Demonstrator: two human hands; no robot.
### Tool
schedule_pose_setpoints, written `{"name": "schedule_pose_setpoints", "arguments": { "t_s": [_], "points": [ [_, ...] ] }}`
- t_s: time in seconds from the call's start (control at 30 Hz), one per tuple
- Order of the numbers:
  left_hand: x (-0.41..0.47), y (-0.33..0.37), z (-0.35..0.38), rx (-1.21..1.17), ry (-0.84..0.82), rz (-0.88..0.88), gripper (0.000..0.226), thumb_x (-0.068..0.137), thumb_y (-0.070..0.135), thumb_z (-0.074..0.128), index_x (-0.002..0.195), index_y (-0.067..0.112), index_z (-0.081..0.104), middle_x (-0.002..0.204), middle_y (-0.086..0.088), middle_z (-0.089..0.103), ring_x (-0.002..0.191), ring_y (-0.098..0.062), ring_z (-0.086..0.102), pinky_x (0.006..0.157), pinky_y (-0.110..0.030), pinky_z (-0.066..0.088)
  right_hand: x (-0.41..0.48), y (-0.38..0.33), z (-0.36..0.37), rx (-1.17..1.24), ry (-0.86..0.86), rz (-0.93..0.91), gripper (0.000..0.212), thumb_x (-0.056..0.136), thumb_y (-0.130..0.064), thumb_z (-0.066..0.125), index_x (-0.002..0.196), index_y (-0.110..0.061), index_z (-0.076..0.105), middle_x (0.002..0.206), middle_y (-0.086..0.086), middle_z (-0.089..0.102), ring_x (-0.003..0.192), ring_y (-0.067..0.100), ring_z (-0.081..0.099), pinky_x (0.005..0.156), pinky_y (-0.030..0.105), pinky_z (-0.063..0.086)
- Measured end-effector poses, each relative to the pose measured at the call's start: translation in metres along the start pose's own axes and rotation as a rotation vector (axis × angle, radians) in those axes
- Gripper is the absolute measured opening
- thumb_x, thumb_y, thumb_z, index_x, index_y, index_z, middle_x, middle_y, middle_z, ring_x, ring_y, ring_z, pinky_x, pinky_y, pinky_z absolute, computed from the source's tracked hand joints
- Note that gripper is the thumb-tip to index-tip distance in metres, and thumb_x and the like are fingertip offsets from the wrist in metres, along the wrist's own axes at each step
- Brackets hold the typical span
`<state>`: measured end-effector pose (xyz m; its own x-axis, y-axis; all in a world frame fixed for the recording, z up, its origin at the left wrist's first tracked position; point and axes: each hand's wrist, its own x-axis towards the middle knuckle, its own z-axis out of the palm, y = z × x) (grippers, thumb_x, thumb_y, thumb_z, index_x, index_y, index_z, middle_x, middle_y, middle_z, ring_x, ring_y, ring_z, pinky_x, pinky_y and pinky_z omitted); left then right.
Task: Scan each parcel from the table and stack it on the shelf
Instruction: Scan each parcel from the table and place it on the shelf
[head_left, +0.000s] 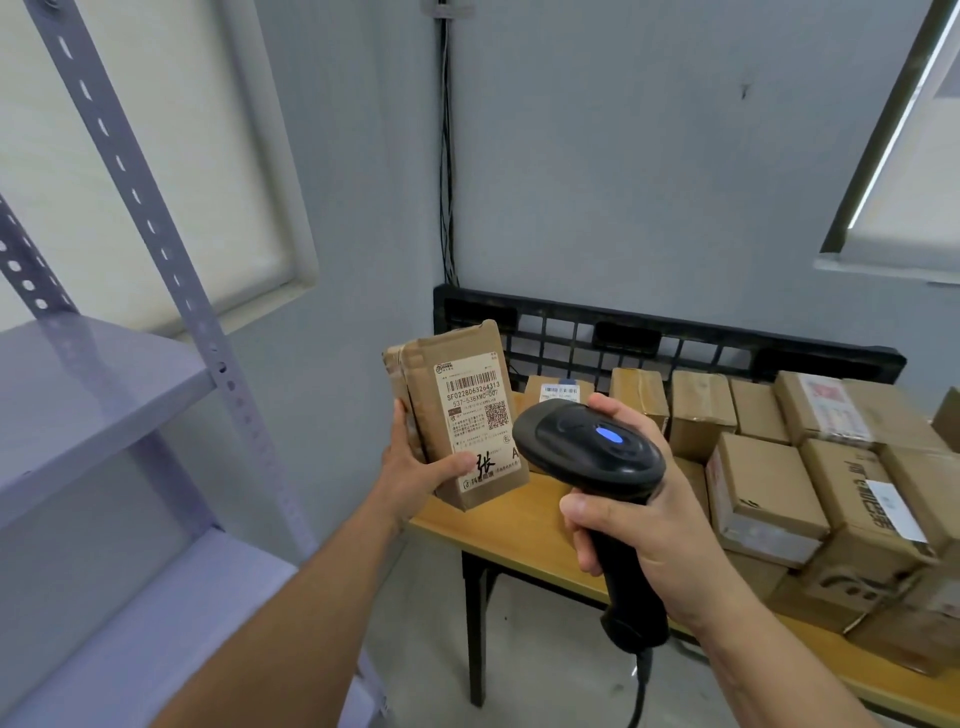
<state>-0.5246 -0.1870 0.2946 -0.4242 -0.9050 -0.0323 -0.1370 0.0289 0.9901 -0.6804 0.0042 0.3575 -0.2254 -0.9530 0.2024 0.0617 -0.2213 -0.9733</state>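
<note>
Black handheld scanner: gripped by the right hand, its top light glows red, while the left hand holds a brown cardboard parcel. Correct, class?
No: in the head view the light on the black handheld scanner glows blue, not red. The rest stands.

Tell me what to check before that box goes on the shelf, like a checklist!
1. Grip: the left hand holds the parcel upright, thumb across its front. Ok.
2. Barcode: the label faces the camera, and the thumb sits well below the barcode. Ok.
3. Scanner: the right hand grips the scanner, and its blue light glows. Ok.
4. Scan finished: no beam shows on the label. Cannot tell.
5. Landing spot: the shelf on the left shows bare board. Ok.
</note>
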Motion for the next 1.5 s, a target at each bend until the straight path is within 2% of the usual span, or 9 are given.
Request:
{"name": "schedule_pose_setpoints", "arguments": {
  "t_s": [0.1,0.23,0.33,0.53,0.83,1.03,1.27,1.43,1.5],
  "points": [
    [-0.005,0.005,0.001,-0.027,0.022,0.009,0.117,0.075,0.015,0.08,0.154,0.03,-0.005,0.148,-0.002,0.042,0.133,-0.022,0.043,0.1,-0.037,0.047,0.0,-0.005,-0.003,-0.05,0.042,-0.025,0.082,0.069,-0.006,0.08,0.131,-0.045,0.045,0.091,0.012,0.065,0.049,0.029,0.056,0.048,0.034,0.05],
    [-0.011,0.023,-0.006,-0.093,0.086,0.075,0.098,0.078,0.023,0.077,0.148,0.037,0.011,0.137,-0.002,0.054,0.12,-0.025,0.057,0.066,-0.023,0.056,0.003,-0.018,-0.005,-0.117,0.057,-0.068,0.086,0.064,-0.014,0.079,0.135,-0.044,0.04,0.091,0.018,0.067,0.052,0.031,0.059,0.051,0.036,0.053],
    [-0.025,0.046,-0.018,-0.121,0.155,0.123,0.102,0.071,0.038,0.081,0.148,0.039,0.014,0.131,-0.003,0.059,0.111,-0.022,0.063,0.065,-0.026,0.058,0.008,-0.026,-0.002,-0.128,0.012,-0.102,0.089,0.064,-0.013,0.076,0.138,-0.041,0.037,0.092,0.017,0.068,0.053,0.031,0.059,0.052,0.036,0.054],
    [-0.069,0.093,-0.055,-0.103,0.373,0.224,0.052,0.091,0.024,0.061,0.132,0.041,0.033,0.119,-0.001,0.064,0.083,-0.002,0.067,0.054,-0.013,0.05,0.023,-0.032,0.019,-0.062,-0.148,-0.142,0.088,0.063,-0.007,0.075,0.138,-0.039,0.04,0.086,0.006,0.07,0.049,0.029,0.057,0.048,0.034,0.051],
    [-0.127,0.132,-0.148,-0.099,0.708,0.132,0.049,0.088,0.046,0.06,0.132,0.037,0.041,0.117,0.006,0.067,0.094,-0.016,0.068,0.076,-0.034,0.054,0.048,-0.034,0.073,0.024,-0.364,-0.134,0.084,0.071,0.006,0.073,0.13,-0.046,0.045,0.073,0.012,0.064,0.049,0.029,0.054,0.047,0.036,0.048],
    [-0.126,0.131,-0.201,-0.141,0.813,0.02,0.057,0.086,0.05,0.06,0.136,0.034,0.038,0.102,0.006,0.063,0.076,-0.015,0.06,0.073,-0.034,0.052,0.075,-0.037,0.119,0.012,-0.433,-0.139,0.084,0.075,0.011,0.071,0.131,-0.046,0.045,0.085,0.008,0.067,0.051,0.031,0.055,0.05,0.039,0.05],
    [-0.101,0.134,-0.253,-0.199,0.792,-0.118,0.057,0.086,0.055,0.057,0.134,0.031,0.04,0.103,0.0,0.059,0.087,-0.022,0.06,0.073,-0.038,0.053,0.112,-0.034,0.17,0.0,-0.472,-0.137,0.082,0.075,0.012,0.071,0.124,-0.05,0.048,0.09,0.003,0.068,0.051,0.029,0.057,0.051,0.037,0.051],
    [-0.076,0.139,-0.276,-0.135,0.939,0.038,0.058,0.092,0.038,0.054,0.145,0.039,0.028,0.115,0.003,0.058,0.089,-0.015,0.058,0.065,-0.032,0.048,0.13,-0.027,0.196,-0.003,-0.465,-0.136,0.081,0.076,0.013,0.07,0.125,-0.048,0.047,0.086,-0.001,0.07,0.05,0.029,0.056,0.05,0.037,0.051],
    [-0.07,0.138,-0.288,-0.013,1.033,0.126,0.055,0.094,0.03,0.052,0.144,0.04,0.033,0.117,0.006,0.054,0.099,-0.019,0.059,0.083,-0.041,0.053,0.137,-0.025,0.204,-0.008,-0.463,-0.138,0.081,0.076,0.012,0.07,0.125,-0.047,0.046,0.088,0.0,0.07,0.05,0.029,0.057,0.05,0.037,0.051]
  ]
}}
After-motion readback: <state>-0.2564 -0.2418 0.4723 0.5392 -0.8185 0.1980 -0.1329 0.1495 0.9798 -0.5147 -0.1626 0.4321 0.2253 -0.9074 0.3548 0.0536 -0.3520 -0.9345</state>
